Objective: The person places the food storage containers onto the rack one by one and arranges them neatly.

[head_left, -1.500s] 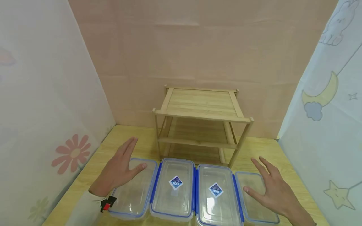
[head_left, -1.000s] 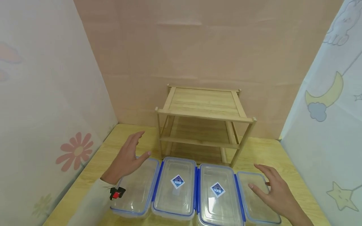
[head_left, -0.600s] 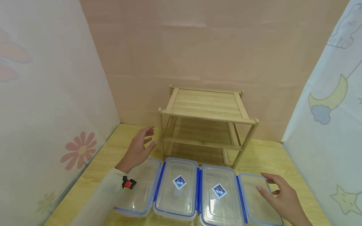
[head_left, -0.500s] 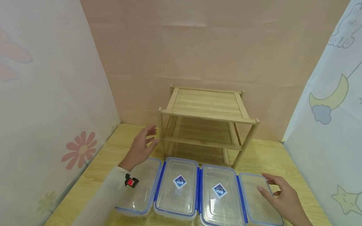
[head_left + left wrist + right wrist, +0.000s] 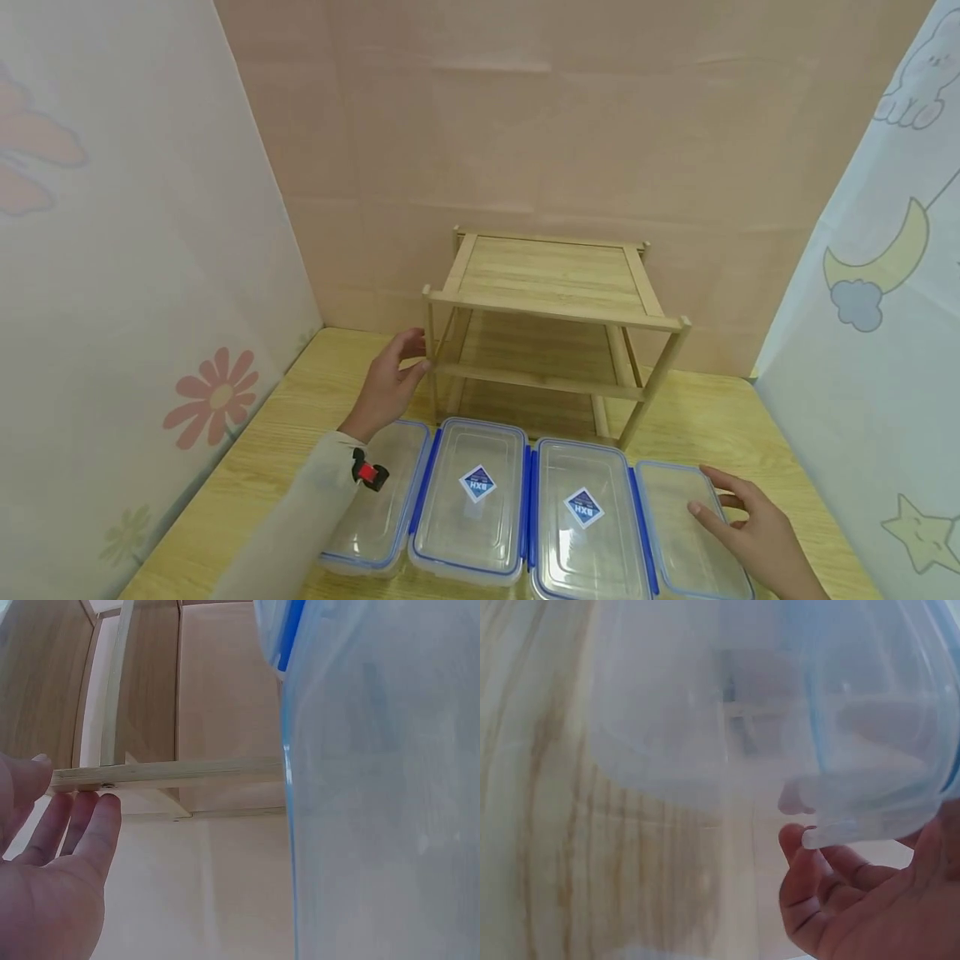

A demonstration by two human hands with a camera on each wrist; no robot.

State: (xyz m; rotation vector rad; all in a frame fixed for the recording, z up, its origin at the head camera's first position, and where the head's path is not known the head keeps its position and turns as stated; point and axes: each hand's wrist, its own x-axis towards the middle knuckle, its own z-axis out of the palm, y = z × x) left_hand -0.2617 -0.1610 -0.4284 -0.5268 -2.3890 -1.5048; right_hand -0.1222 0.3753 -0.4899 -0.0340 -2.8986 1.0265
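Note:
My left hand (image 5: 387,383) is at the front left post of a three-level wooden shelf rack (image 5: 551,275). In the left wrist view its thumb and fingertips close on the post (image 5: 169,772) from opposite sides. My right hand (image 5: 753,529) is at the right edge of the rightmost clear plastic container (image 5: 678,517), thumb over the lid. The right wrist view shows curled fingers (image 5: 802,889) at a small clear tab on that container; how firmly they grip is hard to tell. The leftmost container (image 5: 382,500) lies partly under my left forearm.
Two blue-clipped containers with diamond labels, one left (image 5: 468,550) and one right (image 5: 588,558), stand side by side between the outer ones, before the rack. The wooden table (image 5: 285,425) is bordered by patterned side walls and a beige back wall.
My left hand has moved right and forward to the rack's front post, its fingers curling. My right hand has lowered to the rightmost container's edge. The containers and rack stay in place.

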